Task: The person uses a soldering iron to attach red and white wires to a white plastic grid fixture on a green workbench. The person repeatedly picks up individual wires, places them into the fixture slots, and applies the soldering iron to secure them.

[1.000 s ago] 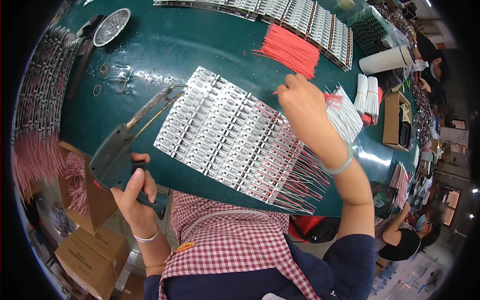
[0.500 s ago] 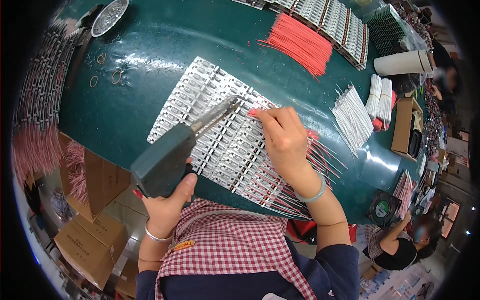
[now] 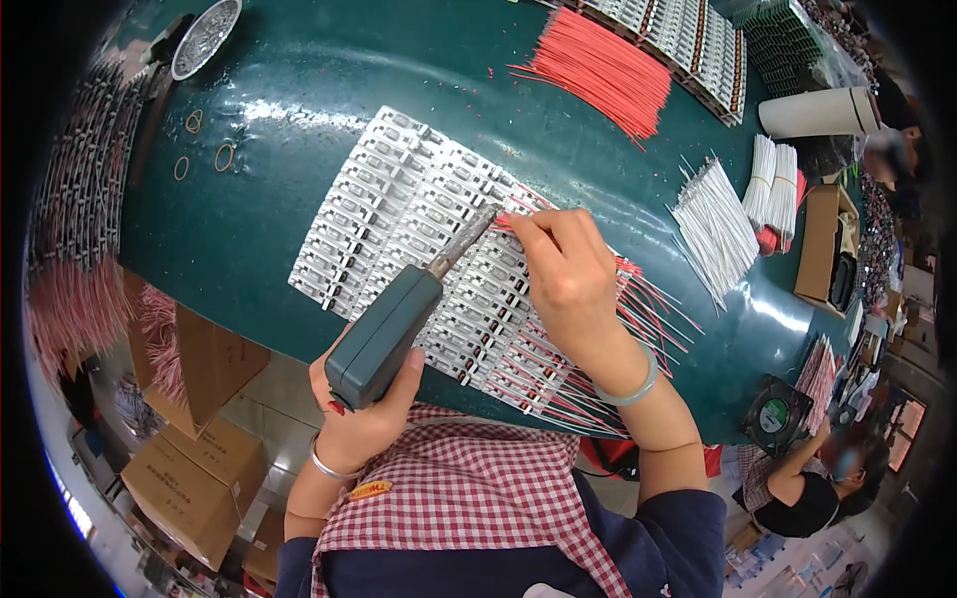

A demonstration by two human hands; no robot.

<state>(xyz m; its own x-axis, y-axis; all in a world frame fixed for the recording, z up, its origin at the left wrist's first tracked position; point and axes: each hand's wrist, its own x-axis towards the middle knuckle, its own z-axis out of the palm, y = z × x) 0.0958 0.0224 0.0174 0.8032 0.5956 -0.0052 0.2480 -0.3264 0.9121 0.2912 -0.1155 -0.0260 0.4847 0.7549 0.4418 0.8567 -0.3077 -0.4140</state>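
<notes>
My left hand (image 3: 371,424) is wrapped round the handle of a dark green soldering gun (image 3: 384,334). The gun's metal tip reaches up and right to a white panel of small circuit boards (image 3: 391,204), close beside my right fingertips. My right hand (image 3: 571,279) pinches a red wire (image 3: 504,221) against the panel's right part; whether it is one wire or more is too small to tell. Red and white wires (image 3: 598,389) fan out from the panel's lower right edge, under my right wrist. The joint at the tip is partly hidden.
Loose red wires (image 3: 603,75) lie at the back, beside stacked board panels (image 3: 688,50). White wires (image 3: 713,234) and bundled ones (image 3: 773,189) lie to the right, near an open carton (image 3: 822,244). A small fan (image 3: 776,417) stands front right. Another person (image 3: 797,488) sits beyond it.
The soldering gun has moved right and turned more upright, its tip now close to my right fingertips. My right hand keeps its pinch on the red wire. The view has shifted slightly.
</notes>
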